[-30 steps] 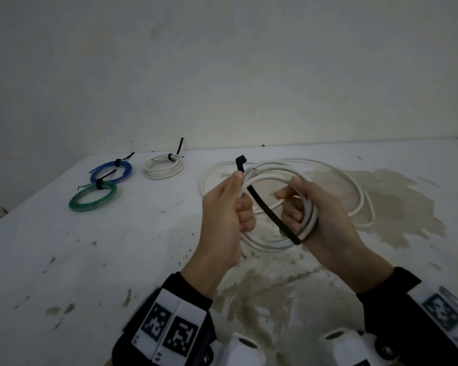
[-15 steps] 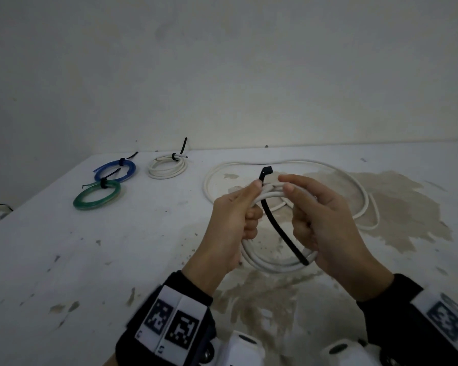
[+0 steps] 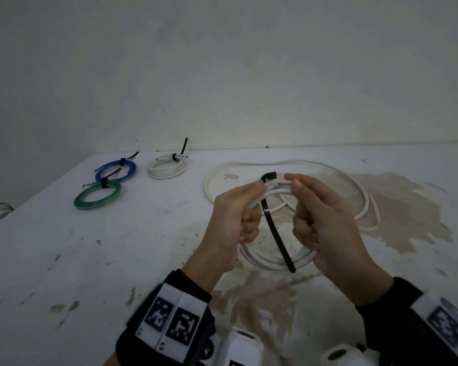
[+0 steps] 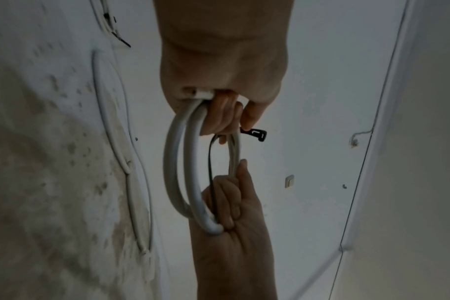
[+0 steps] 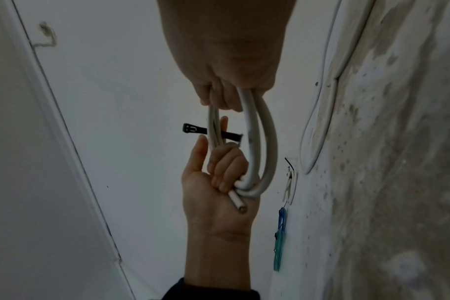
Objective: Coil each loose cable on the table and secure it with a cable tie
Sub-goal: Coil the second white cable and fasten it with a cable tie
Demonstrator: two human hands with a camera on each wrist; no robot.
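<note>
Hands, two: left hand (image 3: 234, 217) and right hand (image 3: 325, 220) both grasp one white coil (image 3: 273, 261) with one black tie (image 3: 275, 233); three tied coils (image 3: 167, 169) beyond.

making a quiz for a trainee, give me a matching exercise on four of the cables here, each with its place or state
Things:
1. green coil
2. blue coil
3. small white coil
4. large white cable

Places or states:
A. loose on the table, untied
B. tied, nearest the wall
C. tied, nearest the table's left edge
D. tied, between the green and the small white coil

Pairs: 1-C, 2-D, 3-B, 4-A
</note>
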